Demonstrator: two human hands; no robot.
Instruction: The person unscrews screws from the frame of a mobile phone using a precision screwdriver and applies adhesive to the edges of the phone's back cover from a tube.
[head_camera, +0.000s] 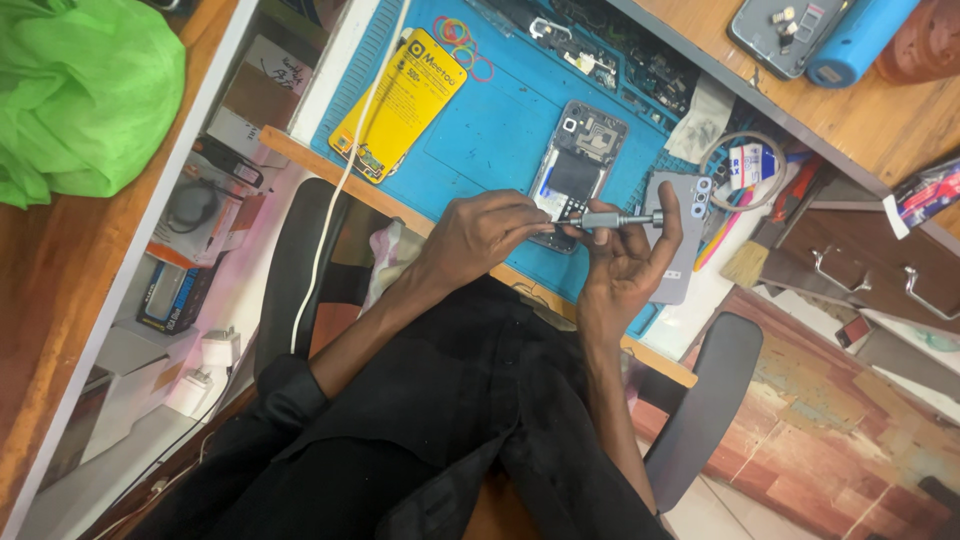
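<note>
An opened phone (573, 170) lay on the mat (490, 130), with a back cover (678, 235) just to its right. A flat pack (400, 100) lay on the mat's left part. Both hands (480, 235) (625, 265) met over the phone's near end, holding a screwdriver (615, 219) between them. A brush (745, 262) lay right of the cover.

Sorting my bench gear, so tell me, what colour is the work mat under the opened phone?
Blue; the work mat shows clearly in the head view.

The mat (480, 130) is blue, the flat pack (400, 100) on it is yellow with black marks, the bag (85, 90) is bright green, and the screwdriver (615, 219) is grey.
</note>
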